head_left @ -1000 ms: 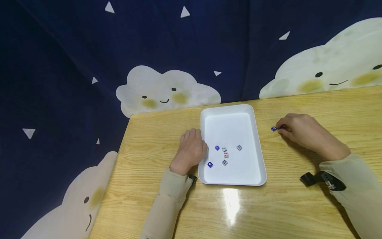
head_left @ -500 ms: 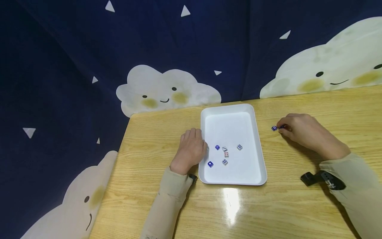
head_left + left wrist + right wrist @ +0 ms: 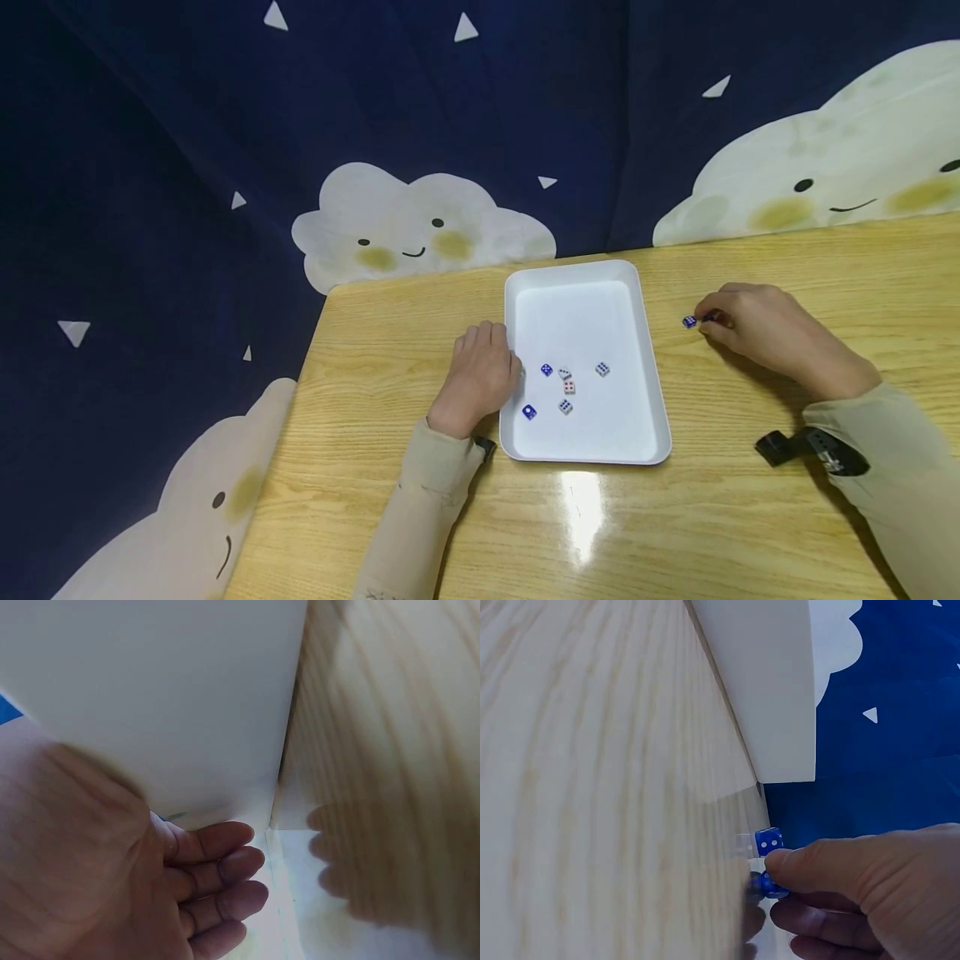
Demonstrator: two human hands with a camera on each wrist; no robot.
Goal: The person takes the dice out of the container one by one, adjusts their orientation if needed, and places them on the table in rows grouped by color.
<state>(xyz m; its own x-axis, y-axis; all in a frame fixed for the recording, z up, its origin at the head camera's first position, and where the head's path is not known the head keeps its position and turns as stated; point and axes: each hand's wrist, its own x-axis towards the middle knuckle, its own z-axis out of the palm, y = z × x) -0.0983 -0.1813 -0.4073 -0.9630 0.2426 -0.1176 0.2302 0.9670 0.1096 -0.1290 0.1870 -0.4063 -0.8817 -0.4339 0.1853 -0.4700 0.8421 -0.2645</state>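
Observation:
In the head view, my left hand (image 3: 480, 375) grips the left wall of a white tray (image 3: 573, 325), thumb over the rim and fingers against the outside. Two blue dice and several white dice, one showing red pips (image 3: 569, 387), lie scattered on the tray's nearer half. Right of the tray, my right hand (image 3: 765, 325) pinches a blue die (image 3: 771, 885) between thumb and fingers, low at the tabletop. A second blue die (image 3: 689, 322) rests just beyond those fingertips, on the tray side. My fingers hide much of the pinched die.
A wooden table (image 3: 675, 533) carries everything, with a light glare near the tray's front edge. Behind and to the left hangs a dark blue curtain (image 3: 450, 100) with smiling clouds and white triangles. Each wrist wears a black camera strap.

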